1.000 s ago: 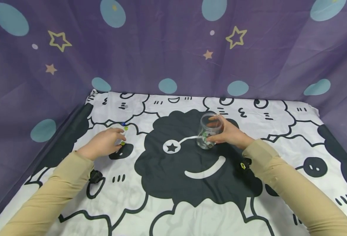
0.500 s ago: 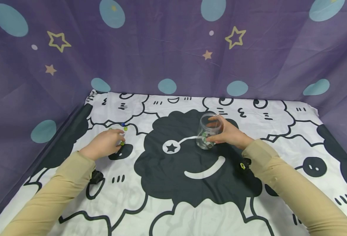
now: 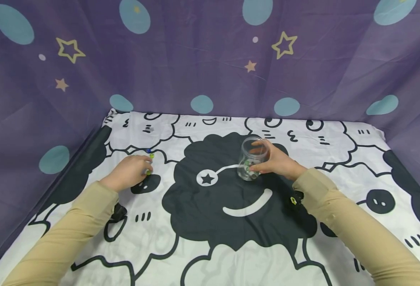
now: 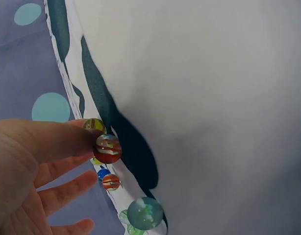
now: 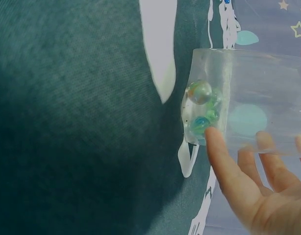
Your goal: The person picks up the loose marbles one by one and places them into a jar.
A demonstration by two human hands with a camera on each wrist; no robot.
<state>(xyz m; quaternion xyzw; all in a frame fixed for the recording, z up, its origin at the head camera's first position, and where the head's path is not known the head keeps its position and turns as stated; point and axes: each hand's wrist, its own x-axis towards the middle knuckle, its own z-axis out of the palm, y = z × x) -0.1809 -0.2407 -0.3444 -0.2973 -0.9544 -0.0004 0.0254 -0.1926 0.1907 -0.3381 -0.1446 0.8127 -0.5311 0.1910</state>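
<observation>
My left hand (image 3: 129,172) is over the loose marbles at the left of the cloth. In the left wrist view its thumb and index fingertips meet at a yellow marble (image 4: 94,125), and the other fingers are spread. A red-and-white swirled marble (image 4: 108,148) lies right by the thumb tip, partly covering it from this angle. My right hand (image 3: 276,161) grips a clear jar (image 3: 251,151) around its side. Several greenish marbles (image 5: 202,122) lie at the bottom of the jar, and its mouth has no lid.
Near the left fingers are a blue marble (image 4: 103,174), another red-striped marble (image 4: 111,182) and a pale blue-green marble (image 4: 145,213). A cloth (image 3: 245,262) with black-and-white cartoon faces covers the table. Behind it hangs a purple curtain (image 3: 181,59).
The left hand has edged slightly right, and the gap between its thumb and index finger has narrowed at the yellow marble. The right hand and jar have stayed put.
</observation>
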